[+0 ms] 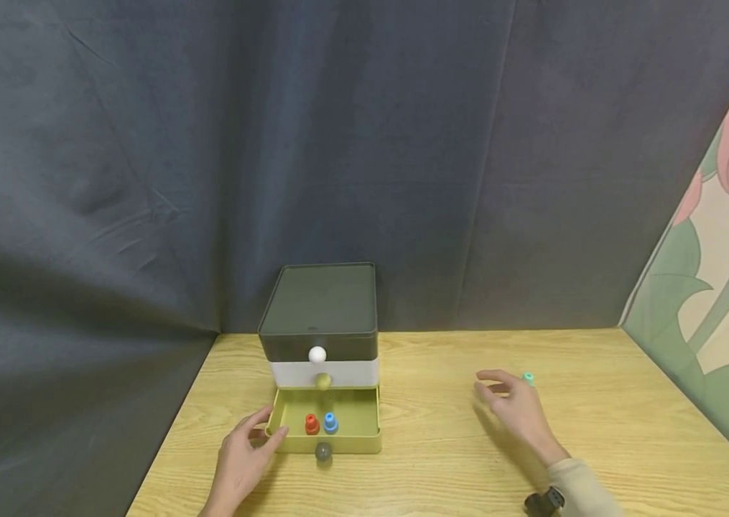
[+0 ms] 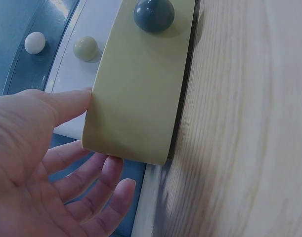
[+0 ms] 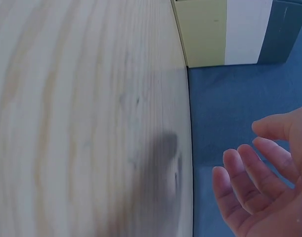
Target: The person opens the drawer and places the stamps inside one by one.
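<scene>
The left hand (image 1: 241, 459) is seen nearest, resting at the left front corner of the pulled-out olive bottom drawer (image 1: 327, 445), its fingers (image 2: 99, 185) spread and relaxed, with the thumb laid against the drawer's front and nothing clasped. The drawer is judged to be light, rigid, smooth plastic, likely to slide easily; it would best be taken by its dark round knob (image 1: 323, 452) or by the front rim. Inside it a red peg (image 1: 312, 424) and a blue peg (image 1: 330, 422) stand side by side, small and probably light and easily tipped. Further right, the right hand (image 1: 514, 409) hovers over the desk (image 1: 629, 445) with fingers loosely apart, holding nothing, just beside a small green peg (image 1: 528, 378). Behind, the white middle drawer (image 1: 351, 373) and the dark top drawer (image 1: 286, 346) are shut.
</scene>
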Demonstrator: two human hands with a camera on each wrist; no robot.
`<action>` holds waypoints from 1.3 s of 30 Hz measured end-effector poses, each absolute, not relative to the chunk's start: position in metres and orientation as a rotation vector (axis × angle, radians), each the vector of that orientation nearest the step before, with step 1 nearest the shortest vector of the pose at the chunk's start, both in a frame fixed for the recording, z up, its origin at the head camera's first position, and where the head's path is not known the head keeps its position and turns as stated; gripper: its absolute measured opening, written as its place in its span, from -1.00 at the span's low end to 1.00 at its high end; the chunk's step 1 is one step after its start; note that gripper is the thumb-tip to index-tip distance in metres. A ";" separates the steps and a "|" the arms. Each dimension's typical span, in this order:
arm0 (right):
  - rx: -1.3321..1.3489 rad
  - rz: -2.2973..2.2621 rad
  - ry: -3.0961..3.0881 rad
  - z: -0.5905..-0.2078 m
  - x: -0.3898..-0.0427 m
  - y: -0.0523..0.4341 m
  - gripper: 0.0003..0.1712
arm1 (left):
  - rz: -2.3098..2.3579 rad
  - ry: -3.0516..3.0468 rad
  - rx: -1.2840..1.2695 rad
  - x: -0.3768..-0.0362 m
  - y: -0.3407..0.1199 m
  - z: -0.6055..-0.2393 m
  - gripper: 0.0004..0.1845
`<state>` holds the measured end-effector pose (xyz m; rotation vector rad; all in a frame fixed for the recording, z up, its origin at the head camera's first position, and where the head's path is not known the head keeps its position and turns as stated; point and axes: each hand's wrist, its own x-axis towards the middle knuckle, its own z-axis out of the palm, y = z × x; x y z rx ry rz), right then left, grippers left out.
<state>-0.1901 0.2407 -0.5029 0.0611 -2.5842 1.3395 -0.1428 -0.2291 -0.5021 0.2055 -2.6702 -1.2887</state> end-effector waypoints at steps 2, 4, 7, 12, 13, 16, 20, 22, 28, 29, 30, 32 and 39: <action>0.049 1.342 -2.591 -0.503 -0.190 0.244 -0.60 | -1.288 -2.669 0.204 -0.143 -0.229 -0.502 -0.39; 0.035 1.348 -2.592 -0.503 -0.190 0.248 -0.59 | -1.283 -2.670 0.203 -0.143 -0.229 -0.501 -0.40; 0.022 1.332 -2.593 -0.503 -0.191 0.254 -0.57 | -1.280 -2.674 0.201 -0.143 -0.229 -0.500 -0.41; 0.009 1.278 -2.607 -0.505 -0.194 0.266 -0.55 | -1.284 -2.674 0.205 -0.144 -0.229 -0.500 -0.41; 0.002 1.275 -2.611 -0.505 -0.195 0.268 -0.54 | -1.284 -2.675 0.203 -0.144 -0.229 -0.500 -0.41; -0.029 1.271 -2.626 -0.506 -0.197 0.275 -0.53 | -1.284 -2.679 0.201 -0.144 -0.228 -0.500 -0.40; -0.036 1.239 -2.633 -0.507 -0.199 0.283 -0.52 | -1.293 -2.682 0.200 -0.144 -0.228 -0.501 -0.39; -0.032 1.211 -2.632 -0.507 -0.200 0.287 -0.52 | -1.300 -2.682 0.204 -0.144 -0.228 -0.501 -0.38; -0.068 1.197 -2.618 -0.505 -0.203 0.301 -0.50 | -1.296 -2.680 0.208 -0.144 -0.229 -0.501 -0.39; -0.084 1.197 -2.619 -0.505 -0.203 0.303 -0.50 | -1.295 -2.679 0.207 -0.144 -0.229 -0.501 -0.39; -0.094 1.197 -2.619 -0.505 -0.204 0.305 -0.49 | -1.296 -2.678 0.207 -0.144 -0.229 -0.501 -0.39; -0.111 1.193 -2.629 -0.505 -0.204 0.309 -0.48 | -1.298 -2.675 0.207 -0.143 -0.229 -0.502 -0.39; -0.110 1.205 -2.698 -0.510 -0.207 0.321 -0.41 | -1.289 -2.681 0.204 -0.143 -0.229 -0.501 -0.38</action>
